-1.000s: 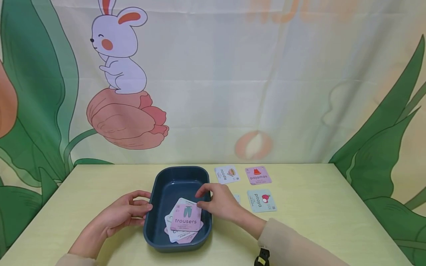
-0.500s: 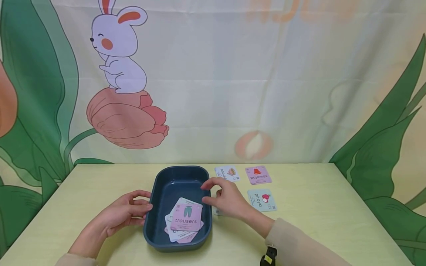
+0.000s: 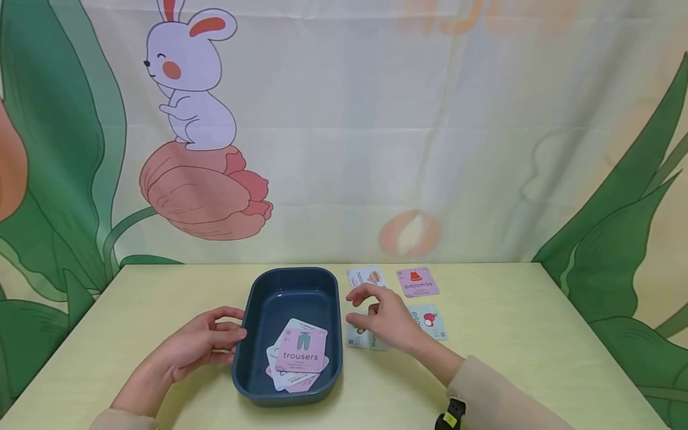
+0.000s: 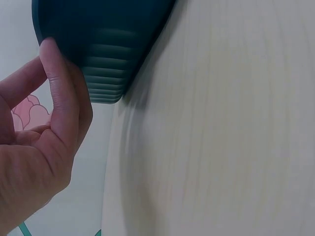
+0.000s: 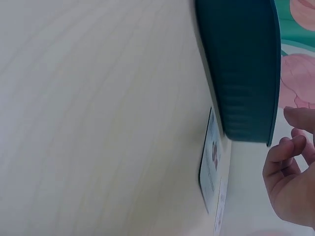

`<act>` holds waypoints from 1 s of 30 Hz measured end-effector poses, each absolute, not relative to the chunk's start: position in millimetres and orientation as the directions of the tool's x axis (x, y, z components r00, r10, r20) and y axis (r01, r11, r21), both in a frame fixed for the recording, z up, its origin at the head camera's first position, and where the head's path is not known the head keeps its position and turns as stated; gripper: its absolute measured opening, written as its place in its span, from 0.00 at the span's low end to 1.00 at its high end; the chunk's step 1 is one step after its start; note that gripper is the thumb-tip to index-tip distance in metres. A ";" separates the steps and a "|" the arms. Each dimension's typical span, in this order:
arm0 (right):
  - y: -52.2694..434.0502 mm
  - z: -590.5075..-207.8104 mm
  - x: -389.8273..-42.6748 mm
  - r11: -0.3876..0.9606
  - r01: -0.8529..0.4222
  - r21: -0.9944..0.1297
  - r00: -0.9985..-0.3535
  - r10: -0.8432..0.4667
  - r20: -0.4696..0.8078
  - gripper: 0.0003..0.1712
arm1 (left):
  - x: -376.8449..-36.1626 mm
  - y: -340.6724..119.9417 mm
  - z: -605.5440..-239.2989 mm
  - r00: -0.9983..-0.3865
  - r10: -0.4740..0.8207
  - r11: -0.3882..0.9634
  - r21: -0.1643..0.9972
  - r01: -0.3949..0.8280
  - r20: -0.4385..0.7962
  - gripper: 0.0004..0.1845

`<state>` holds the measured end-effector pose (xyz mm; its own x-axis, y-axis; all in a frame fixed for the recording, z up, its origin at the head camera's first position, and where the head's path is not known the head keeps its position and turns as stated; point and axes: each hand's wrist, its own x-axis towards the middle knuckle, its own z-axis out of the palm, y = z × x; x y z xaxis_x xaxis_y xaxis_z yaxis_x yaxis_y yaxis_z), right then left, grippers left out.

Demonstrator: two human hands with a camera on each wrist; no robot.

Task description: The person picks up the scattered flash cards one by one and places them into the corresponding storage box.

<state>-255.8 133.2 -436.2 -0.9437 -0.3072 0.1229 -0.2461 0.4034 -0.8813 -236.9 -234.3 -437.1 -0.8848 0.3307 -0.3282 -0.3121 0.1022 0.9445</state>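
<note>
A dark blue rectangular tray (image 3: 292, 307) stands on the table. Inside lies a loose pile of picture cards, with a pink "trousers" card (image 3: 301, 351) on top. My left hand (image 3: 201, 338) holds the tray's left side, thumb at the rim and fingers against the outer wall; in the left wrist view, fingertips meet the tray wall (image 4: 106, 49). To the right of the tray, my right hand (image 3: 388, 316) hovers with thumb and index finger apart and nothing between them. Beneath it, a pale card (image 3: 359, 340) lettered "mon…" is partly covered.
More cards lie at the back right: a noodle card (image 3: 365, 276) partly hidden by the right hand, a pink pajamas card (image 3: 417, 282), and a pitaya card (image 3: 434, 322). Behind the table (image 3: 510, 334) hangs a printed curtain (image 3: 333, 149) with a rabbit and flowers.
My right hand has moved right from above the tray's right rim to over the cards beside it. The left hand, tray and trousers card have stayed in place.
</note>
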 end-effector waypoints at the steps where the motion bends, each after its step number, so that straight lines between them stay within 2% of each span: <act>1: 136.1 -436.7 -256.1 0.399 -0.240 -0.885 -0.945 -0.306 0.119 0.14 | -236.9 -234.4 -437.3 -0.885 0.331 0.101 0.945 -0.312 -0.328 0.31; 7: 156.4 -439.9 -256.0 0.402 -0.218 -0.889 -0.952 -0.289 0.103 0.13 | -237.4 -235.1 -438.8 -0.886 0.333 0.094 0.946 -0.311 -0.324 0.31; 21: 195.2 -448.2 -262.9 0.558 -0.137 -0.819 -0.985 -0.167 0.050 0.09 | -238.3 -234.6 -438.9 -0.884 0.339 0.092 0.947 -0.309 -0.322 0.30; 30: 219.4 -448.9 -267.9 0.565 -0.090 -0.820 -0.980 -0.195 -0.026 0.10 | -237.4 -234.8 -438.4 -0.886 0.338 0.087 0.948 -0.306 -0.317 0.29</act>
